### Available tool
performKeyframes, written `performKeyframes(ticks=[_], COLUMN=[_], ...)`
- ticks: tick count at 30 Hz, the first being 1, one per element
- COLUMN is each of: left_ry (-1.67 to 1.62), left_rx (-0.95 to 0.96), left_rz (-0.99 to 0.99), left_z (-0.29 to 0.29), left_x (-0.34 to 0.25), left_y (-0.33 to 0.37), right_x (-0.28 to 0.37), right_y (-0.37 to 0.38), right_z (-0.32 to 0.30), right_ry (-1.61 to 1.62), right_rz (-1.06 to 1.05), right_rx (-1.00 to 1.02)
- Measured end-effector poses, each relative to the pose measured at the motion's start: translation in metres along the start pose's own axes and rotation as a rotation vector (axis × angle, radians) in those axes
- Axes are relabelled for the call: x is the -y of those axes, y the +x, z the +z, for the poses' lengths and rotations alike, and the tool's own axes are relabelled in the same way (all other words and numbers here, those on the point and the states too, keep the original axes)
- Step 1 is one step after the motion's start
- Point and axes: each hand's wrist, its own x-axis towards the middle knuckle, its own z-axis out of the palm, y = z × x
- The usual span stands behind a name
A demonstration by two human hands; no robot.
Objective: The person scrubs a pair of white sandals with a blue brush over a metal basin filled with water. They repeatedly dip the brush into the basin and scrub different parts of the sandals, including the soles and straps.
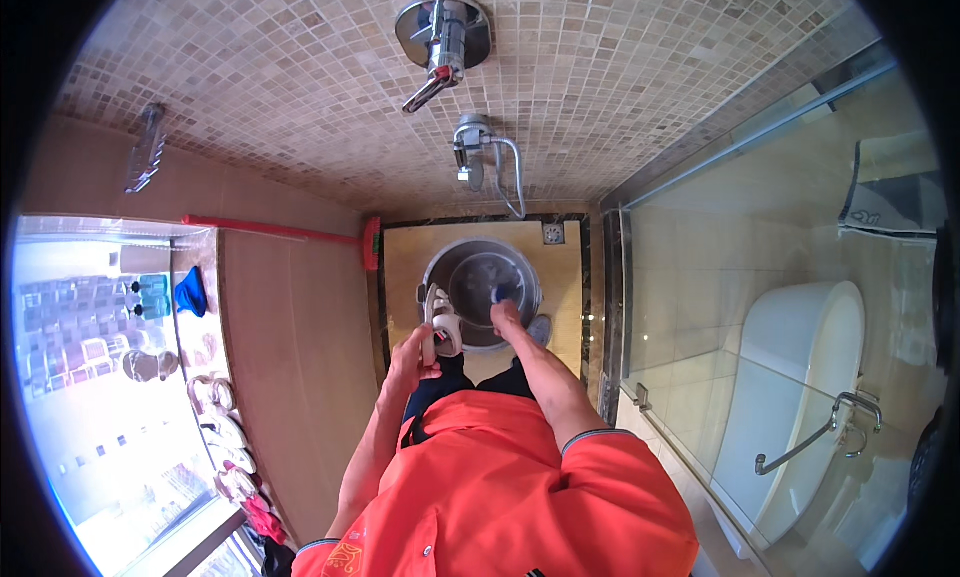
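Note:
My left hand (408, 361) is closed on a white strappy sandal (446, 329), held on its side over the near left rim of a big round metal pot (430, 267). The pot stands on the tan floor, with what looks like water in its bottom. My right hand (505, 317) reaches over the pot, its fingers closed on a small blue brush-like tool (497, 294). The tool's exact kind is too small to make out. Beside the sandal, the tool is a little apart to the right. The tip of a grey shoe (540, 329) shows by the pot's right side.
A mixer tap (440, 52) and a shower holder with a hose (480, 152) are on the tiled wall ahead. A red-handled squeegee (372, 245) leans at the left. Several shoes (228, 437) line the windowsill. Glass (690, 277) separates a white bathtub (790, 377) at the right.

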Motion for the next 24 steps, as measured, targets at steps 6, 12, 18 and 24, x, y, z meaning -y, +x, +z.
performKeyframes(ticks=[6,12,18,24], left_ry=[-0.053,-0.054,-0.038,0.037], left_rx=[-0.002,0.082,0.03,0.078], left_rz=[-0.027,-0.041,-0.049,-0.014], left_z=[0.001,0.01,0.023,0.04], left_x=[0.009,0.008,0.006,-0.009], left_y=[0.012,0.024,0.031,0.024], right_x=[-0.004,-0.017,-0.007,0.013], right_y=[-0.017,-0.067,-0.125,-0.193], right_z=[-0.008,-0.044,-0.057,-0.084], right_ry=[-0.222,-0.279,-0.099,-0.105], right_rz=[-0.553,-0.656,-0.836,-1.315], right_rx=[-0.309,-0.337,-0.383,-0.007])
